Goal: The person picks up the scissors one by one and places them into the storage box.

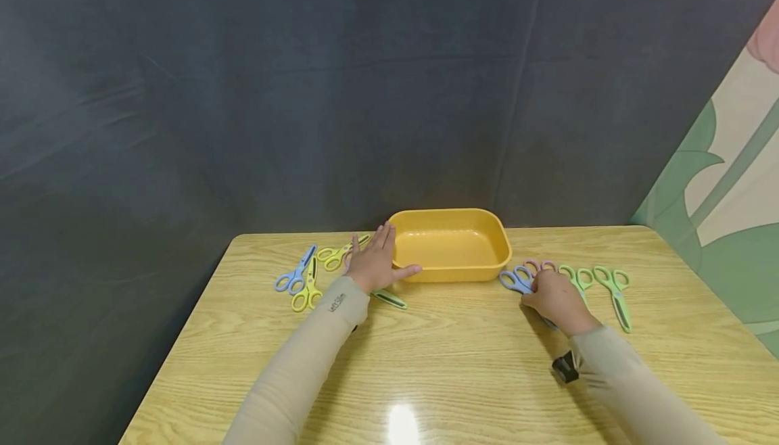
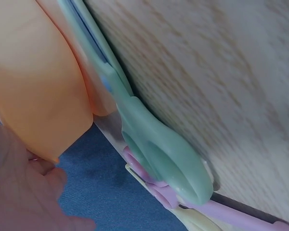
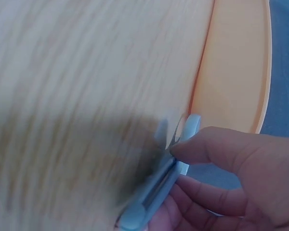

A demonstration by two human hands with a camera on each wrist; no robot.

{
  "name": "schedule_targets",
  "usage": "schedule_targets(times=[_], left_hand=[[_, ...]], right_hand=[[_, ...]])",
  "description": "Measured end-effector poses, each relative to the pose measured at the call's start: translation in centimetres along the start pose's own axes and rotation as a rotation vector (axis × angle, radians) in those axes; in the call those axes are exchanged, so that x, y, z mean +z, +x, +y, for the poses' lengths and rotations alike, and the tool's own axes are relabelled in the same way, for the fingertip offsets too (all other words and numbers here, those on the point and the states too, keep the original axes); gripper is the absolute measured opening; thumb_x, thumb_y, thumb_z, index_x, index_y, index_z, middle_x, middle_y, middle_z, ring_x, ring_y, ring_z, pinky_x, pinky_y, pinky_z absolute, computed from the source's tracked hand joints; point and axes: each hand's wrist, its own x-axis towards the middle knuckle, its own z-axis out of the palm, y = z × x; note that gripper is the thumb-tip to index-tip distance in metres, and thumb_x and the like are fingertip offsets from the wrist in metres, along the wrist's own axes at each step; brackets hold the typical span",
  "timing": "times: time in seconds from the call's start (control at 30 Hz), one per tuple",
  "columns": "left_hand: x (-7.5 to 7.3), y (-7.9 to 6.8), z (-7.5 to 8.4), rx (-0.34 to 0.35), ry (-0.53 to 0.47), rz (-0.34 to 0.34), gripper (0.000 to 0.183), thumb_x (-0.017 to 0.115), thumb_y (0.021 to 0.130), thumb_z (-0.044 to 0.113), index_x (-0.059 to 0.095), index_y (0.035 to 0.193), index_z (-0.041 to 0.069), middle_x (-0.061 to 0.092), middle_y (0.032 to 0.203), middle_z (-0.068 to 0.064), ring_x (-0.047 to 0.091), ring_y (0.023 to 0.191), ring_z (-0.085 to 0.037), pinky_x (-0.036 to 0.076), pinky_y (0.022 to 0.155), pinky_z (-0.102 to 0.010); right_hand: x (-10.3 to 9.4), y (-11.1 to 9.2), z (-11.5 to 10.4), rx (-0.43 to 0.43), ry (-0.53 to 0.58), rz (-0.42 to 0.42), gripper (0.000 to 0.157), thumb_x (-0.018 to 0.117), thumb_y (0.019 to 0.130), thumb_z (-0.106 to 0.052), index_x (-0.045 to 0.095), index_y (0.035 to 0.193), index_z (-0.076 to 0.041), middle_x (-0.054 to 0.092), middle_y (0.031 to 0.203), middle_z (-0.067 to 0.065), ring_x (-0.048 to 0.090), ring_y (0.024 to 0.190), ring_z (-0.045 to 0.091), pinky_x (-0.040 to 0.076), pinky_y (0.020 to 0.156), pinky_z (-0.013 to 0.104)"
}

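A yellow plastic basin (image 1: 453, 274) stands near the table's back edge, and no object shows inside it. My left hand (image 1: 372, 262) rests on its left rim, fingers straight and thumb spread. Right of the basin, my right hand (image 1: 558, 299) pinches a pair of blue scissors (image 1: 516, 280) between thumb and fingers. In the right wrist view the blue scissors (image 3: 156, 187) are tilted on edge close to the tabletop. Beneath my left hand lie green scissors (image 1: 391, 299), with pink scissors (image 2: 236, 214) beside them in the left wrist view.
Pink scissors (image 1: 540, 264) and two green pairs (image 1: 577, 276) lie by my right hand. On the left are blue scissors (image 1: 297, 276) and two yellow-green pairs (image 1: 309, 292). A dark cloth (image 1: 365, 93) hangs behind the wooden table (image 1: 450, 364).
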Motion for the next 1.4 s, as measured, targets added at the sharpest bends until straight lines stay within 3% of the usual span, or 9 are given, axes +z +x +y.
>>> schedule_targets(times=[0.6, 0.9, 1.13, 1.4], left_hand=[[0.1, 0.0, 0.0, 0.017, -0.004, 0.014, 0.116, 0.037, 0.087, 0.087, 0.003, 0.163, 0.007, 0.001, 0.170, -0.008, 0.005, 0.157, -0.022, 0.001, 0.119, -0.067], [-0.1, -0.1, 0.0, 0.010, -0.018, 0.001, 0.115, 0.038, 0.087, 0.086, 0.001, 0.163, 0.007, -0.002, 0.170, -0.007, 0.003, 0.157, -0.021, -0.001, 0.119, -0.066], [-0.3, -0.3, 0.2, 0.006, -0.015, 0.006, 0.114, 0.039, 0.088, 0.085, 0.002, 0.163, 0.007, -0.001, 0.170, -0.007, 0.003, 0.156, -0.020, 0.001, 0.119, -0.066], [-0.3, -0.1, 0.1, 0.005, -0.011, -0.006, 0.114, 0.039, 0.088, 0.085, 0.000, 0.163, 0.008, -0.003, 0.170, -0.006, 0.003, 0.157, -0.021, 0.000, 0.119, -0.066]], right_hand=[[-0.9, 0.1, 0.2, 0.009, 0.006, 0.034, 0.022, 0.073, 0.080, -0.011, 0.054, 0.076, -0.002, 0.055, 0.069, 0.007, 0.051, 0.061, 0.022, 0.040, 0.055, 0.032], [-1.7, 0.2, 0.0, -0.019, 0.025, 0.054, 0.023, 0.071, 0.082, -0.011, 0.055, 0.068, -0.004, 0.053, 0.062, 0.003, 0.049, 0.054, 0.018, 0.039, 0.050, 0.031], [-2.2, 0.3, 0.0, -0.011, 0.016, 0.043, 0.032, 0.071, 0.087, -0.017, 0.053, 0.062, -0.009, 0.050, 0.052, -0.001, 0.050, 0.047, 0.016, 0.039, 0.048, 0.031], [-3.3, 0.9, 0.2, -0.025, 0.034, 0.031, 0.028, 0.068, 0.091, -0.015, 0.061, 0.067, -0.002, 0.057, 0.055, 0.003, 0.052, 0.050, 0.018, 0.042, 0.049, 0.031]])
